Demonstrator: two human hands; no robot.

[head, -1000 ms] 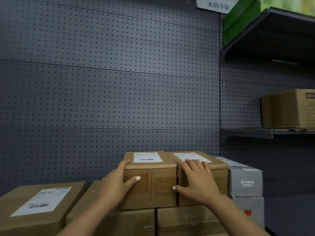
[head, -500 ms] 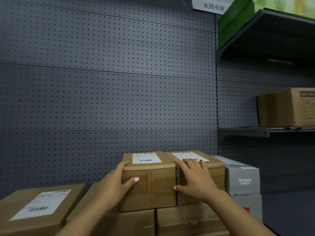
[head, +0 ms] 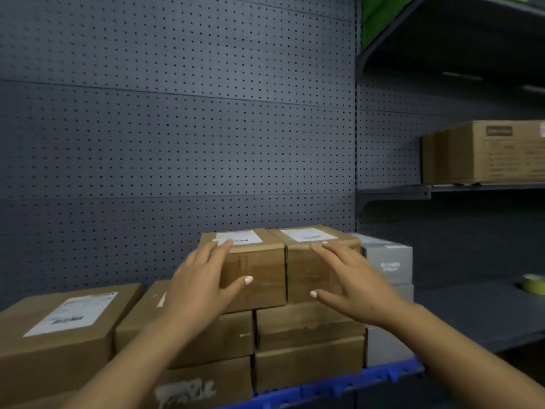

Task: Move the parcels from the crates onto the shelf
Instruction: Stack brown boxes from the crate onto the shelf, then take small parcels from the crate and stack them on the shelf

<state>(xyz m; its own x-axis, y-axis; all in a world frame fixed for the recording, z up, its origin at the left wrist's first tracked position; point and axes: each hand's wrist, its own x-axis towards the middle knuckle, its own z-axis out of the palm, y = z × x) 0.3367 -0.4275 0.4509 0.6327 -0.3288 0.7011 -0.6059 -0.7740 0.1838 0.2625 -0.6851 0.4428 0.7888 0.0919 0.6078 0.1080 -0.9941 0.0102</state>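
You face a dark pegboard wall [head: 177, 128] with shelves [head: 472, 188] on its right; one carries a brown carton [head: 486, 152]. Stacked parcels sit in a blue crate [head: 354, 379] below. Since a second ago your right hand [head: 351, 286] has lifted off the right top parcel [head: 309, 261] and now hovers with fingers spread, while your left hand [head: 200, 287] still grips the left top parcel [head: 253, 267]. The white labels are too blurred to read.
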